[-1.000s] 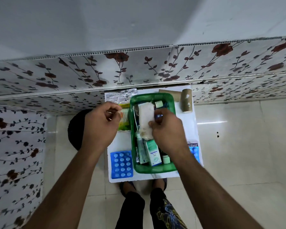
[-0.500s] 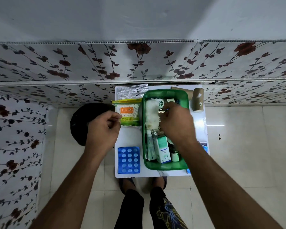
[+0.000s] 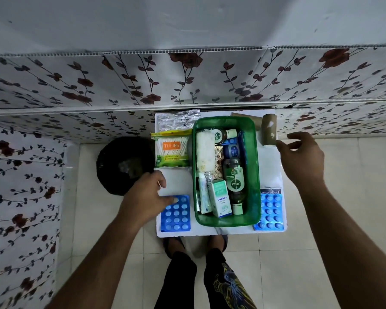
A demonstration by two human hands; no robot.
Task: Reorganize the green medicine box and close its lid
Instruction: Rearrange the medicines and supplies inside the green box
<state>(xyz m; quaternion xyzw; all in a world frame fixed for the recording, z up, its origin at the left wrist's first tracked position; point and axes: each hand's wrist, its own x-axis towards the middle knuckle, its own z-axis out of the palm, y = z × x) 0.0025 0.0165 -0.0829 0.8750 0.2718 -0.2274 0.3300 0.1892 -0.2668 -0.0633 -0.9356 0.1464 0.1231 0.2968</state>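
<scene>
Packing looks like the step in hand: the green medicine box [image 3: 226, 172] sits open in the middle of the small white table [image 3: 269, 172], already holding bottles, a tube and a carton, with no lid in view. The left hand [image 3: 146, 198] rests its spread fingers on the blue blister pack [image 3: 176, 214] left of the box, pinching something thin I cannot identify. The right hand [image 3: 303, 158] hovers open beside the brown roll [image 3: 269, 130], so next each likely needs a firm grasp and a lift into the box.

A cotton swab packet [image 3: 171, 149] near the white table's [image 3: 178, 181] far left corner is showing "TULIPS" and "PAPER STICK Cotton Swabs". Inside the green medicine box [image 3: 253, 166], two bottles [image 3: 234, 184] are reading "Dettol" and a white carton [image 3: 220, 198] "Optibex". A pack [image 3: 270, 191] by the table's right edge is partly showing "ansaplast".
</scene>
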